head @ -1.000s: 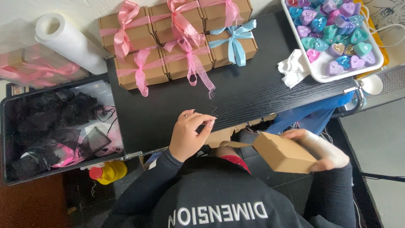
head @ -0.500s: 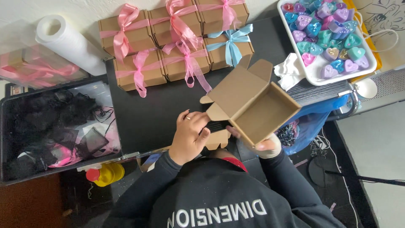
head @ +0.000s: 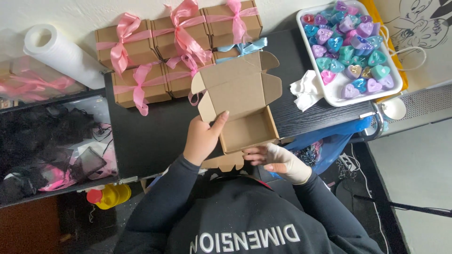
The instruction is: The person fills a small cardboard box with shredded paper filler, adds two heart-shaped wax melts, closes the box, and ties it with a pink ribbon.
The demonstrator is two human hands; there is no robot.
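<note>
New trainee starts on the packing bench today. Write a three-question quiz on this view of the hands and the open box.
1. True or false: the open cardboard box is empty inside.
2. Which hand grips the box's side wall with the thumb over its edge? A) left hand B) right hand
3. What colour is the ribbon on the one closed box that is not tied in pink?

Key: 1 true. 2 A; the right hand supports the box's near bottom edge. 3 Light blue.
</note>
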